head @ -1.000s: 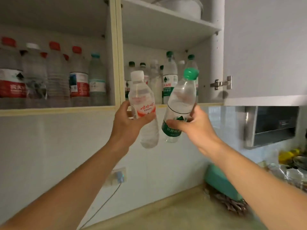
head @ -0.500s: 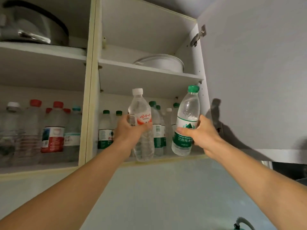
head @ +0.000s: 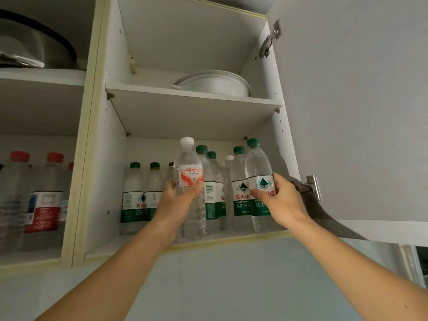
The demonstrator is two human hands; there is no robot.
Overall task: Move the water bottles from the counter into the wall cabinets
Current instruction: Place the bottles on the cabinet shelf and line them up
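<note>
While the left hand [head: 179, 200] grips a clear white-capped plastic bottle [head: 189, 181] at centre frame, its fingers curl round the red label. The right hand [head: 281, 200] clasps a clear green-capped bottle [head: 258, 174] just right of it, both at the open white cabinet's lower shelf [head: 231, 238].

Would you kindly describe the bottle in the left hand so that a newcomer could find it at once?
Look at the open wall cabinet with the white shelf across its middle. At the front of its lower compartment, the left hand grips the white-capped bottle. Unlike the green-capped bottles around it, it has a white cap and a red and white label.
</note>
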